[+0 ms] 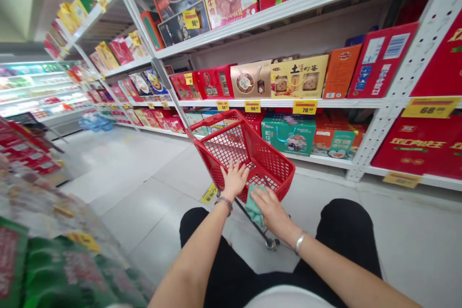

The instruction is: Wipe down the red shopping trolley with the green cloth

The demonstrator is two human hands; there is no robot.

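The left hand (234, 178) and right hand (272, 211) are bare, as are both forearms. Around the left wrist sits a band (224, 203) of dull metallic and brownish links; whether watch or bracelet is unclear. The right wrist wears a smooth, broad silver bangle (300, 242). Plain black trousers (348, 231) cover both knees, below a white top (290, 297) with a curved lower edge.

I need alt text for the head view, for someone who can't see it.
A person's right hand holds a green cloth at the near end of a red shopping cart, with the left hand beside it at the cart's edge. Beyond the cart, white shelves hold boxed goods, with yellow price tags along them.
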